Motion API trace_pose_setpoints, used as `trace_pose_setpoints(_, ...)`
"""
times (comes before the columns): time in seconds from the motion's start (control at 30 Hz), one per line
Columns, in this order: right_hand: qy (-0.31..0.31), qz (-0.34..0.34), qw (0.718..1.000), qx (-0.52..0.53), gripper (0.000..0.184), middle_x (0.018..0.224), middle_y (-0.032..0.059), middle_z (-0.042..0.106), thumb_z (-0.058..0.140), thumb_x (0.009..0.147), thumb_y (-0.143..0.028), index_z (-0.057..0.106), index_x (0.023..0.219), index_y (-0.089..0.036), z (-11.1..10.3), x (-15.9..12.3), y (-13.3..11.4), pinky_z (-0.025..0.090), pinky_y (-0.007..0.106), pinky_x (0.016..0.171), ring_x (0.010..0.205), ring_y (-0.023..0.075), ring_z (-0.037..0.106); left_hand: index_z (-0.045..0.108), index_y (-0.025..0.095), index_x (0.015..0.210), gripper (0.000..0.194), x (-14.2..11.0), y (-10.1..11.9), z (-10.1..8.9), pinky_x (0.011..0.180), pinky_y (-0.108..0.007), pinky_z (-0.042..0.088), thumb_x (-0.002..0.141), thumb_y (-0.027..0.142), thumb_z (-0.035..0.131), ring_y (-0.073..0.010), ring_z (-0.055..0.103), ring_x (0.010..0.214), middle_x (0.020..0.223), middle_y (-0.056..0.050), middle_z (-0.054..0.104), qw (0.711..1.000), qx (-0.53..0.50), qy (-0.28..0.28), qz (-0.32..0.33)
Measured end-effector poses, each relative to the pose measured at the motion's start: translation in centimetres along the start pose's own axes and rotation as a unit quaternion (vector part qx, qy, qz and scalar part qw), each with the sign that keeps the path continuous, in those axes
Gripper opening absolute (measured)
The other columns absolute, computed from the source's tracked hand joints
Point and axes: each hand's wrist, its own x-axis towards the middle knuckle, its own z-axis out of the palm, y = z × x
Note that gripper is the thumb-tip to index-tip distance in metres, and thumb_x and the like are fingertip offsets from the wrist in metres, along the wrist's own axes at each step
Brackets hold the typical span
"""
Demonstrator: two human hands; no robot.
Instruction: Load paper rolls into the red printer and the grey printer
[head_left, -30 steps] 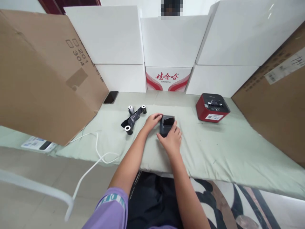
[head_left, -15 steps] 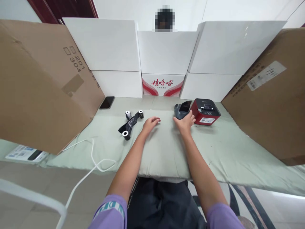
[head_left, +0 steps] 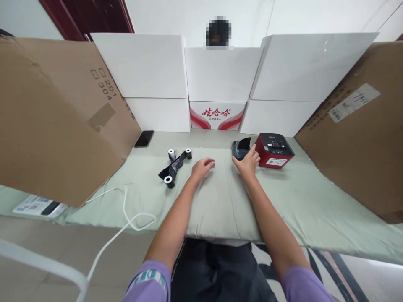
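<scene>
My right hand (head_left: pixel 247 165) is around the near end of a small dark box-shaped device (head_left: pixel 238 152), thumb at its left corner and fingers along its right side. A piece of black film (head_left: pixel 244 143) sticks up from the device. Just to the right stands a red box-shaped device with a black top (head_left: pixel 273 151). My left hand (head_left: pixel 202 167) rests above the cloth with loosely curved fingers and nothing visible in it. To its left lie small rolls: a black one with a white end (head_left: pixel 169 182), another dark one (head_left: pixel 188 154) and a whitish one (head_left: pixel 171 154), with crumpled black film (head_left: pixel 175 166) among them.
White boxes (head_left: pixel 147 67) form a wall at the back, a person's head behind it. Large cardboard sheets (head_left: pixel 56 117) flank both sides. A phone (head_left: pixel 144 139) lies at the back left. A white cable (head_left: pixel 126 209) crosses the front left of the green cloth (head_left: pixel 217 209).
The whole view has shifted slightly downward and to the right. Both hands keep nearly the same pose, the right still at the small dark device.
</scene>
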Motion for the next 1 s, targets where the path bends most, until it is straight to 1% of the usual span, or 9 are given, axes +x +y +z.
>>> trace_pose_setpoints(0.17,0.170,-0.133,0.976,0.013,0.083,0.135,0.0217,0.044,0.067,0.074,-0.046,0.034,0.143,-0.014,-6.1,0.6,3.1,0.026,0.064,0.110,0.131,0.0399,0.038,0.073,0.022,0.101,0.024,-0.2,0.0,0.2,0.089,-0.036,0.052,0.085,0.032,0.057,-0.0214,0.070,0.093,0.098,-0.007,0.078,0.998,-0.053,0.016,0.038)
trace_pose_setpoints(0.23,0.232,-0.101,0.967,0.026,0.087,0.138,0.0225,0.041,0.070,0.070,-0.048,0.034,0.142,-0.015,-8.3,1.7,4.8,0.025,0.065,0.110,0.133,0.0409,0.036,0.072,0.019,0.099,0.024,-0.5,0.6,0.4,0.083,-0.033,0.053,0.086,0.031,0.055,-0.0192,0.070,0.086,0.095,-0.008,0.078,0.993,-0.092,0.033,0.067)
trace_pose_setpoints(0.3,0.229,-0.042,0.971,0.045,0.097,0.143,0.0237,0.039,0.074,0.066,-0.052,0.031,0.145,-0.016,-9.5,3.0,6.3,0.025,0.067,0.110,0.135,0.0424,0.035,0.070,0.017,0.098,0.024,-0.7,1.7,0.9,0.078,-0.031,0.053,0.088,0.031,0.053,-0.0173,0.069,0.081,0.093,-0.008,0.077,0.985,-0.130,0.057,0.095)
trace_pose_setpoints(0.43,0.111,0.007,0.992,0.054,0.127,0.152,0.0281,0.026,0.081,0.055,-0.058,0.016,0.154,-0.013,-8.9,4.5,7.7,0.024,0.066,0.114,0.143,0.0454,0.026,0.069,0.017,0.095,0.021,0.7,5.8,4.2,0.076,-0.029,0.053,0.089,0.028,0.053,-0.0163,0.071,0.079,0.090,-0.008,0.076,0.973,-0.166,0.054,0.149)
trace_pose_setpoints(0.57,0.112,0.023,0.992,0.045,0.136,0.158,0.0303,0.004,0.082,0.054,-0.057,0.007,0.157,-0.010,-7.0,4.8,7.8,0.020,0.062,0.118,0.147,0.0479,0.015,0.069,0.015,0.109,0.026,4.6,11.5,11.0,0.095,-0.032,0.053,0.089,0.024,0.054,-0.0197,0.071,0.104,0.111,-0.013,0.076,0.966,-0.187,-0.012,0.177)
trace_pose_setpoints(0.63,0.130,0.023,0.990,0.042,0.134,0.156,0.0297,0.007,0.081,0.056,-0.057,0.007,0.157,-0.011,-6.5,5.0,7.9,0.021,0.062,0.117,0.145,0.0480,0.017,0.068,0.015,0.116,0.031,6.7,14.0,14.4,0.105,-0.034,0.048,0.089,0.025,0.056,-0.0221,0.067,0.117,0.124,-0.014,0.072,0.973,-0.177,-0.022,0.150)
trace_pose_setpoints(0.73,0.153,0.006,0.987,0.041,0.127,0.146,0.0263,0.022,0.079,0.057,-0.055,0.012,0.156,-0.012,-6.2,5.2,8.1,0.029,0.063,0.113,0.137,0.0452,0.030,0.068,0.015,0.119,0.034,9.1,16.5,17.8,0.105,-0.041,0.047,0.093,0.028,0.049,-0.0280,0.065,0.118,0.122,-0.015,0.072,0.987,-0.141,-0.030,0.074)
trace_pose_setpoints(0.83,0.180,-0.013,0.982,0.055,0.117,0.138,0.0215,0.030,0.079,0.056,-0.054,0.025,0.152,-0.015,-6.5,5.1,8.2,0.035,0.062,0.108,0.130,0.0417,0.037,0.065,0.015,0.122,0.037,10.2,17.2,19.0,0.103,-0.043,0.047,0.096,0.030,0.043,-0.0287,0.065,0.116,0.122,-0.016,0.071,0.991,-0.129,-0.027,0.032)
trace_pose_setpoints(1.0,0.232,-0.070,0.968,0.066,0.105,0.135,0.0169,0.028,0.083,0.053,-0.050,0.036,0.142,-0.019,-9.3,2.3,7.0,0.034,0.062,0.110,0.130,0.0399,0.036,0.063,0.017,0.125,0.038,8.7,16.8,17.9,0.108,-0.037,0.043,0.095,0.032,0.046,-0.0245,0.062,0.119,0.129,-0.011,0.069,0.969,-0.227,-0.040,0.091)
